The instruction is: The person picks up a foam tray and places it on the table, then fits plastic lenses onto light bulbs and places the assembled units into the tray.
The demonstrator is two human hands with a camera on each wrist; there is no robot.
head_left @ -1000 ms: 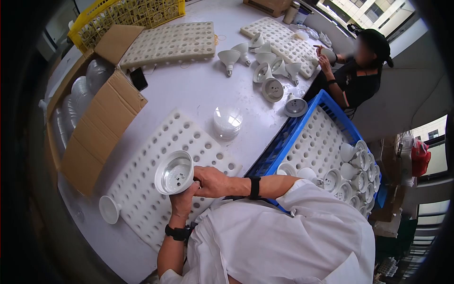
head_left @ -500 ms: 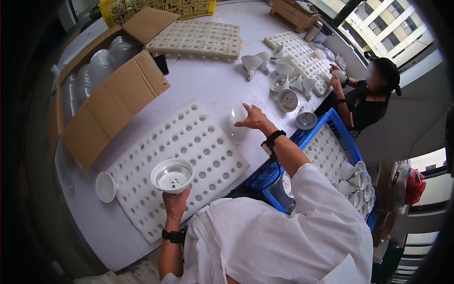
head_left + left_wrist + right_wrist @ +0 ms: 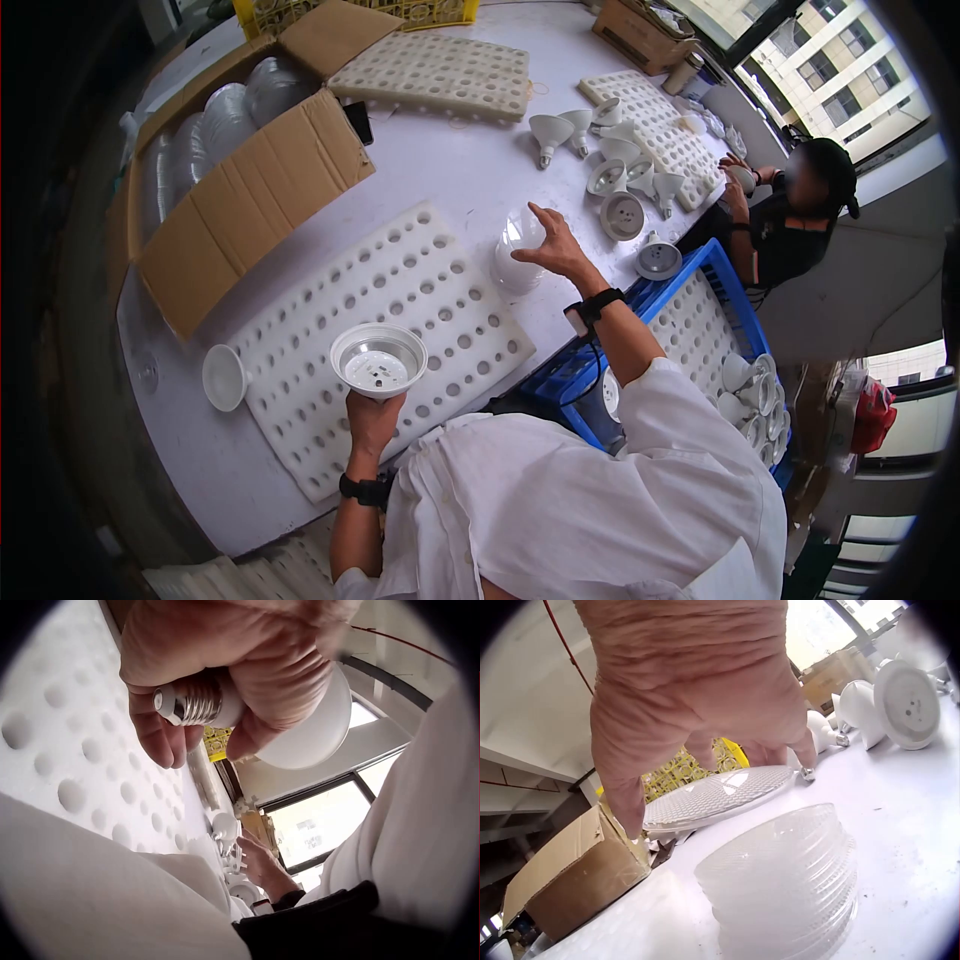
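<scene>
1. While the left hand (image 3: 374, 420) grips the lamp cup (image 3: 380, 360) from below, mouth up over the foam tray (image 3: 515, 345), the right hand (image 3: 694, 690) seems to pinch a clear cover (image 3: 720, 796) by opposite edges, just above the stack of covers (image 3: 780, 889) on the surface (image 3: 907, 847).
2. Holding by the rim looks the better choice: light, even pressure from thumb and fingers, palm off the patterned face, should avoid smudges and slipping.
3. Nested covers may cling, so it is worth checking that only one comes up; the right wrist view shows a gap beneath this one.
4. Keep the cup level and steady, with the screw base (image 3: 196, 705) snug among the curled fingers.
5. Seen from the head, the left fingers are mostly under the cup, and the clear covers blend into one glassy shape, partly behind the right hand.
6. The bottom of the stack is cut off in the right wrist view, so I cannot count the covers. Details inside the cup are too small to identify.
</scene>
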